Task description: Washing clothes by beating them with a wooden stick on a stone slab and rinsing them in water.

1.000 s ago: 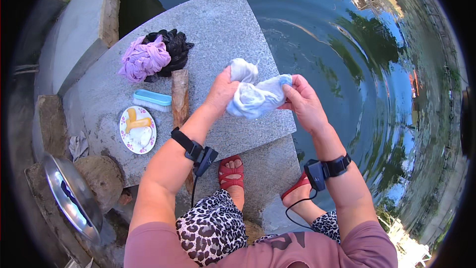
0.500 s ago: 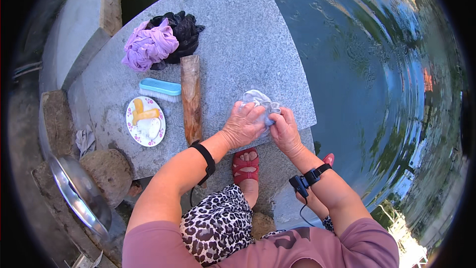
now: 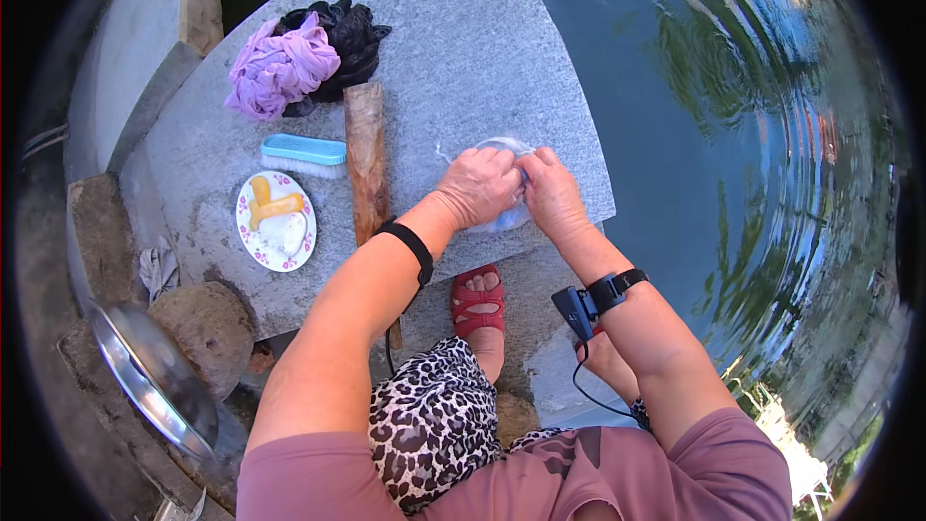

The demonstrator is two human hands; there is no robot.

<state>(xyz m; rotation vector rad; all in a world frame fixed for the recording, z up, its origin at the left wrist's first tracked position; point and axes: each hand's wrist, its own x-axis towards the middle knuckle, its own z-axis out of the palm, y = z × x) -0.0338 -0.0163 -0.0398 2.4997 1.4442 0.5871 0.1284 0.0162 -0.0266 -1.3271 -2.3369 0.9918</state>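
My left hand [image 3: 479, 185] and my right hand [image 3: 553, 195] are close together over the near right part of the stone slab [image 3: 453, 48]. Both are closed on a small pale blue-white cloth [image 3: 503, 222], which looks wet. My hands hide most of it; some cloth shows beyond the knuckles and some below them. To the left of my left hand lies a wooden bat [image 3: 365, 150], its handle partly hidden under my forearm. Further left are a light-blue scrub brush [image 3: 304, 149] with white bristles and a flowered plate [image 3: 253, 243] holding yellow soap bars [image 3: 275, 207].
A lilac cloth [image 3: 285, 68] and a black cloth [image 3: 357, 43] lie heaped at the far left of the slab. Water [image 3: 666, 154] borders its right edge. A metal basin [image 3: 159, 381] leans by a rock [image 3: 204, 328] at the lower left; a grey rag [image 3: 157, 270] lies nearby.
Both hands have shifted slightly up and closer together, still on the cloth. More of it now shows below my hands. The whole view has tilted a little.
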